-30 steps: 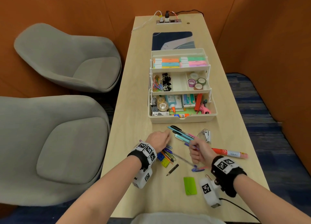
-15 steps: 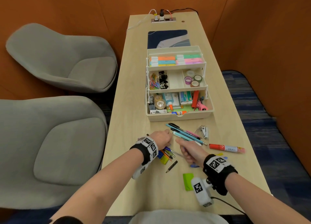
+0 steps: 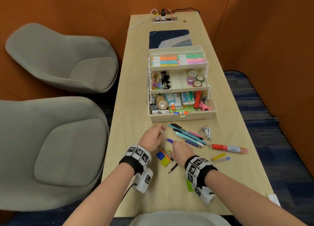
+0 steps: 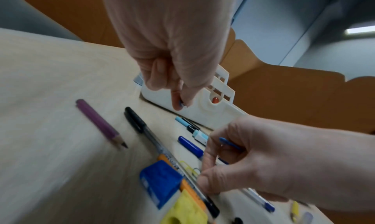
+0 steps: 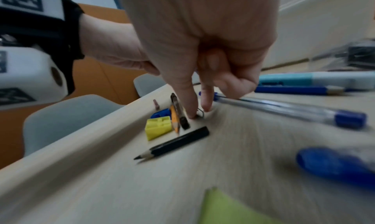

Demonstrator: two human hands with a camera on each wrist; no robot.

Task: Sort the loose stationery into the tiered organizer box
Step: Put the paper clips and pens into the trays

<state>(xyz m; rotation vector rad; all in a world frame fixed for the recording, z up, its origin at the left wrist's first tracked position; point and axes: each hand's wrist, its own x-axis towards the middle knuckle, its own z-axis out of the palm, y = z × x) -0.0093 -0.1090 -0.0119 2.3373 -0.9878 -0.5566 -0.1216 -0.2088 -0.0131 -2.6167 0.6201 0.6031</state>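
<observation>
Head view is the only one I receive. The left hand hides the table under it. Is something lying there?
Observer: Yes. The left wrist view shows a purple pencil lying on the table, beside a black-capped pen.
Operator: Does the left hand hold anything?
Observer: The left hand pinches a small bluish item between thumb and forefinger. It is too small to name.
Operator: And the right hand?
Observer: In the left wrist view, a blue clip sticks out of the right hand, apparently held in its curled fingers.

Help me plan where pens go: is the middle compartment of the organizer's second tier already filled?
No, the middle compartment shows bare white floor, between the binder clips and the tape rolls.
</observation>
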